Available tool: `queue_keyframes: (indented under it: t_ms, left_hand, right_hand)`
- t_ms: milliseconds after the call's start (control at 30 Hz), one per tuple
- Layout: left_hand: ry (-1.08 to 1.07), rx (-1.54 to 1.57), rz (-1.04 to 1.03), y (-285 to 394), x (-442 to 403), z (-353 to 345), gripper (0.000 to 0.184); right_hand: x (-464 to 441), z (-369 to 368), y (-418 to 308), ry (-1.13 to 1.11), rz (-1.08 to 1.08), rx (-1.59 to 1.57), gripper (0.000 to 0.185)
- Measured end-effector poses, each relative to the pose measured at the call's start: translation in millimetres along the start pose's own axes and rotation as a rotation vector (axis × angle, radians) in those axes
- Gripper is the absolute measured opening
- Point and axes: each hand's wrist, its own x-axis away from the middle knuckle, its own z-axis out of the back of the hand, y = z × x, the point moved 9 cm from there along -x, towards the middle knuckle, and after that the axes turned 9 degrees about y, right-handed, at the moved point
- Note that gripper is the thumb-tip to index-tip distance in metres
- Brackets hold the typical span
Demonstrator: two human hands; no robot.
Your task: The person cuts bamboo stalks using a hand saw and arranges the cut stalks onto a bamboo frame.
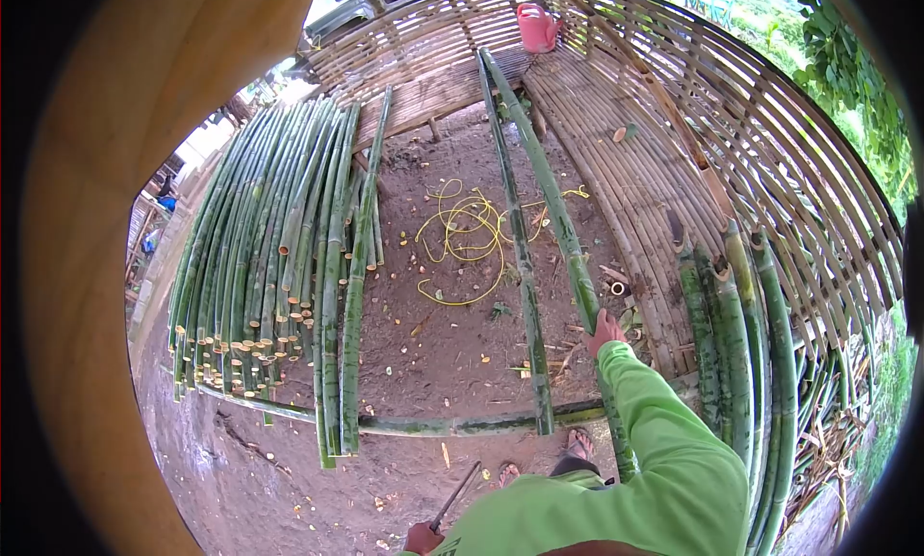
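My right hand (606,332) is closed around a long green bamboo pole (556,205), whose far end rests by the slatted bench and whose near end passes below my arm. Just left of it lies a second bamboo pole (522,267), roughly parallel and touched by neither hand. Low in the view, my left hand (422,537) grips a machete (457,495), its narrow dark blade pointing up and to the right. Part of that hand is cut off by the bottom edge.
A big stack of cut bamboo poles (260,229) lies at left over a bamboo crosspiece (414,427). Yellow hose (467,231) coils on the dirt. At right, several thick poles (736,335) lean by a slatted bench (616,161). A red watering can (537,28) stands at the back corner.
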Motion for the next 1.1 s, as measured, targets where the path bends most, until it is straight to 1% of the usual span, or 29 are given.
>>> queue_keyframes:
  t_ms: [67, 100, 167, 200, 267, 333, 400, 433, 533, 600, 633, 667, 733, 767, 800, 833, 867, 933, 967, 1067, 1100]
  left_hand:
    - [-0.012, 0.098, 0.050, 51, 35, 38, 0.041]
    - [-0.010, 0.063, 0.045, 54, 35, 37, 0.040]
    - [-0.020, -0.013, 0.032, 52, 31, 26, 0.038]
    - [-0.015, 0.009, 0.000, 46, 28, 17, 0.035]
    - [0.000, 0.046, -0.078, 34, 16, 2, 0.028]
    - [-0.029, -0.033, -0.079, 16, 7, -7, 0.029]
    - [-0.064, -0.110, -0.085, 24, 17, 16, 0.029]
    - [-0.078, 0.067, -0.013, 26, 28, 28, 0.031]
    - [-0.031, 0.093, -0.014, 13, 28, 33, 0.032]
    - [-0.017, -0.006, -0.070, -8, 13, 23, 0.032]
    - [-0.035, -0.002, -0.062, -23, 3, 9, 0.033]
    - [-0.051, 0.002, -0.055, -32, -1, 3, 0.033]
    - [0.039, 0.109, -0.104, -43, 1, 21, 0.032]
    - [0.088, 0.162, -0.127, -37, 6, 43, 0.031]
    - [0.056, 0.126, -0.108, -34, 9, 54, 0.030]
    - [0.023, 0.091, -0.090, -30, 10, 64, 0.029]
    - [-0.007, 0.058, -0.073, -29, 12, 71, 0.028]
    - [0.001, 0.070, -0.073, -33, 11, 83, 0.027]
    - [-0.001, 0.076, -0.075, -33, 13, 87, 0.026]
    - [0.043, 0.052, -0.036, -22, 22, 114, 0.027]
    - [0.001, 0.080, -0.073, -35, 12, 108, 0.025]
  right_hand:
    - [32, 34, -38, 0.237, 0.184, 0.095, 0.089]
    - [42, 30, -57, 0.135, 0.180, 0.052, 0.095]
    - [78, -1, -105, 0.024, 0.285, 0.022, 0.097]
    - [99, -16, -116, -0.031, 0.325, 0.009, 0.099]
    - [121, -44, -112, -0.058, 0.298, 0.054, 0.101]
    - [128, -63, -114, -0.125, 0.257, 0.093, 0.103]
    - [120, -72, -115, -0.237, 0.199, 0.137, 0.105]
    - [113, -77, -109, -0.226, 0.133, 0.200, 0.106]
    - [96, -77, -79, -0.094, 0.048, 0.223, 0.105]
    - [98, -54, -71, 0.031, 0.102, 0.384, 0.081]
    - [103, -34, -71, 0.007, 0.096, 0.335, 0.073]
    - [99, -34, -63, -0.008, 0.070, 0.230, 0.064]
    - [111, -14, -78, 0.273, 0.339, 0.237, 0.064]
    - [112, -17, -74, 0.285, 0.364, 0.272, 0.067]
    - [115, -7, -83, 0.297, 0.389, 0.307, 0.070]
    - [119, 5, -72, 0.257, 0.209, 0.348, 0.086]
    - [115, 5, -45, 0.248, 0.006, 0.317, 0.106]
    - [137, 48, -17, 0.159, -0.379, 0.153, 0.121]
    - [140, 37, -3, -0.070, -0.536, 0.050, 0.123]
    - [118, 3, 18, 0.044, -0.407, 0.129, 0.121]
    - [121, 16, 9, 0.058, -0.369, 0.102, 0.116]
